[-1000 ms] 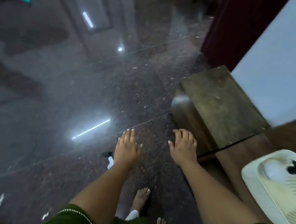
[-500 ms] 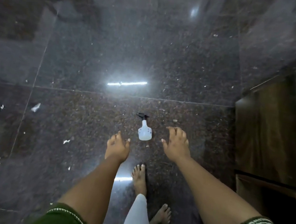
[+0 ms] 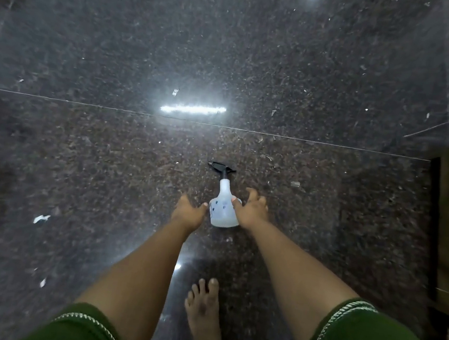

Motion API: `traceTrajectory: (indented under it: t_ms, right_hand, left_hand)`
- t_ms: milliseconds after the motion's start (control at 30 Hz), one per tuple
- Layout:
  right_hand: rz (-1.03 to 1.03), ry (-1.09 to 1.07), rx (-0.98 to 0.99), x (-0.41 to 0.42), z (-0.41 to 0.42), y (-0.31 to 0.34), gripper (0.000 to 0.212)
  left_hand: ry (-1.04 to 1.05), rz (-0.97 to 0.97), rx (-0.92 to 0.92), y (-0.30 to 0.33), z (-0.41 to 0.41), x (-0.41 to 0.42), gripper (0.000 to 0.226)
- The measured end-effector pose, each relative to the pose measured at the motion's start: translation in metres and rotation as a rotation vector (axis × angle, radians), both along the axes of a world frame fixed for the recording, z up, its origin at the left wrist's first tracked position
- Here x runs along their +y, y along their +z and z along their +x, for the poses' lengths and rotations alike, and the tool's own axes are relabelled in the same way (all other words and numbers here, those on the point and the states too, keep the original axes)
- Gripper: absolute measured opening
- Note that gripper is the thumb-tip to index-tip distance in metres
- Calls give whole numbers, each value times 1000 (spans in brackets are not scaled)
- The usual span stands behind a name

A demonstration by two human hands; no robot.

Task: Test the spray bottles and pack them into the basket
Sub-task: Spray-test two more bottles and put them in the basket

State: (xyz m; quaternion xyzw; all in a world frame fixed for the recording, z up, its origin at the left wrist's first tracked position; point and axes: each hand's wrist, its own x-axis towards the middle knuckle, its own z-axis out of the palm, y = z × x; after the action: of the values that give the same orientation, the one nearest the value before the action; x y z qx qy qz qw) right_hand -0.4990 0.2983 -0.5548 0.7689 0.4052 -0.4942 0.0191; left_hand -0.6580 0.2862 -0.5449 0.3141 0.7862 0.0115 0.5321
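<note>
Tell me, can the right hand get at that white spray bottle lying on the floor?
Probably yes. The right hand is already at the side of the white spray bottle, fingers spread beside its body, and nothing lies between them on the dark floor.

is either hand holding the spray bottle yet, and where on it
Not clearly. The spray bottle lies on the floor. The right hand has a fingertip against its wide lower body; the left hand sits just beside it. No closed grip shows.

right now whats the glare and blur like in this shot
Head view: a bright strip-light reflection glares off the polished dark floor beyond the spray bottle; a smaller reflection sits at the top; edges are smeared and bowed by the wide lens; the bottle stays readable.
</note>
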Motion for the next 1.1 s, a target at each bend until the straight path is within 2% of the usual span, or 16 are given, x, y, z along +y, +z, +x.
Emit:
traceTrajectory:
  t_ms: [100, 200, 300, 400, 533, 633, 700, 767, 800, 867, 933, 967, 1033, 1100]
  right_hand:
    - [-56, -93, 86, 9, -9, -38, 61]
    - [-92, -150, 203, 8, -14, -57, 54]
    - [-58, -233, 273, 12, -6, -52, 44]
    - [1, -408, 377, 20, 7, -18, 30]
    - [62, -578, 468, 29, 31, 63, 27]
    - [126, -606, 466, 30, 57, 143, 24]
    - [180, -591, 416, 24, 79, 197, 23]
    - [219, -593, 354, 11, 104, 252, 17]
    - [221, -598, 337, 5, 118, 278, 20]
    - [221, -664, 330, -10, 146, 333, 45]
    - [275, -743, 315, -26, 173, 391, 70]
    - [321, -788, 319, -36, 186, 420, 76]
    - [403, -884, 330, -54, 212, 478, 72]
    - [458, -960, 322, -74, 240, 523, 58]
  left_hand:
    - [183, -73, -184, -36, 17, 0, 77]
    - [261, -58, -334, -60, 32, 2, 71]
    - [281, 36, -361, -53, 44, 12, 56]
    - [150, 99, -297, -19, 52, 26, 61]
    - [-168, 211, -147, 68, 72, 40, 84]
    - [-243, 272, -112, 151, 91, 47, 86]
    - [-279, 274, -118, 211, 107, 46, 80]
    - [-335, 271, -140, 271, 125, 39, 85]
    - [-361, 275, -163, 301, 135, 35, 92]
    - [-405, 296, -204, 357, 159, 25, 100]
    - [-430, 330, -237, 408, 183, 12, 94]
    - [-441, 345, -254, 432, 195, 3, 89]
    - [-493, 368, -301, 478, 219, -16, 84]
    - [-551, 354, -363, 518, 241, -33, 83]
